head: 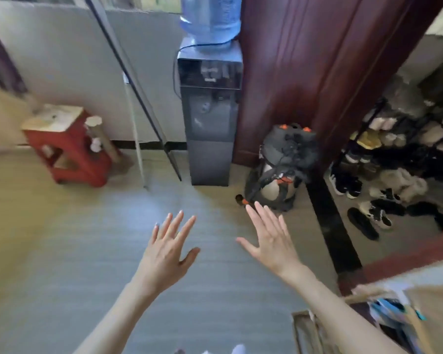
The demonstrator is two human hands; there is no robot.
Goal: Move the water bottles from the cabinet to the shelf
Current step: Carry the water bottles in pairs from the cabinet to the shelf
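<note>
Both hands reach forward over the tiled floor point(62, 251), palms down and empty: the left hand point(168, 247) has its fingers straight and fanned apart, a fully open grip with nothing in it, and the right hand point(271, 237) is spread the same way, thumb out to the left, holding nothing. The two hands are apart from each other and touch nothing. Far ahead, against the pale wall, stands a dark water dispenser point(210, 118) with a large blue water jug point(211, 19) upside down on its top. Just right of the dispenser is a dark red wooden door point(317, 60), and at its foot, on the floor, sits a dark backpack point(281, 167) with orange details, just beyond the right fingertips in the view. To the far left is a red stool point(69, 149) with a pale top. A thin dark pole point(136, 93) leans across the wall between stool and dispenser. On the right a shoe rack point(404, 139) holds many shoes, with more pairs on the floor beside it. No small water bottles, cabinet or shelf for them can be made out; the picture is blurred
</note>
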